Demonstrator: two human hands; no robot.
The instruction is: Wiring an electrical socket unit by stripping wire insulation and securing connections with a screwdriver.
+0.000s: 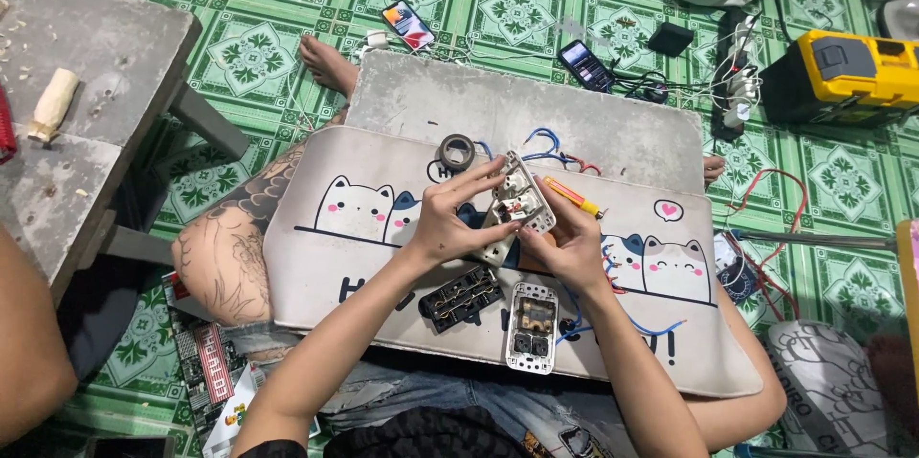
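Observation:
Both hands hold a white wall-socket module (518,201) with its back and wiring exposed, lifted just above a grey mat printed with cartoon cats (316,257). My left hand (450,219) grips its left side, fingers spread along the top. My right hand (567,245) holds the right and lower edge. Below the hands lie a black socket insert (462,298) and a white socket plate (531,326). A roll of dark tape (457,151) and a yellow-handled screwdriver (572,197) rest beyond the hands, beside blue and red wires (548,147).
The mat lies on a grey board (498,104) across my lap. On the green patterned floor are two phones (409,25) (585,65), a power strip with cables (735,85), a yellow-and-black toolbox (847,70). A grey bench (86,104) stands left. Another person's foot (325,64) rests nearby.

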